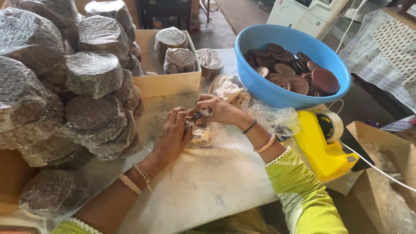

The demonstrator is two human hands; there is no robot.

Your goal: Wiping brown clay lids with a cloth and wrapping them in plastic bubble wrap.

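The bubble-wrapped bundle (198,135) lies on the white tabletop (208,182), just in front of the blue basin (277,93) and a little to its left. It is small, clear and crinkled, with something pale and patterned showing through. The left hand (171,136) rests against its near side, fingers curled onto the wrap. The right hand (219,110) comes over the top, its fingers pinched narrowly around a small pair of scissors (195,118) at the upper edge of the bundle.

Open room is scarce. Left of the basin, a cardboard box (169,82) with three wrapped discs closes off the far side, and further left a tall heap of wrapped round packages (93,73), grey-brown under the plastic, crowds the tabletop's edge. The only bare stretch is the white surface nearer the person than the basin, between the forearms.

The basin holds loose dark brown discs (299,71). Below its right side sits a yellow tape dispenser (323,145) with a roll of tape, and beside that an open carton (381,173) lined with plastic. Loose clear wrap (277,117) lies crumpled under the basin's near rim.
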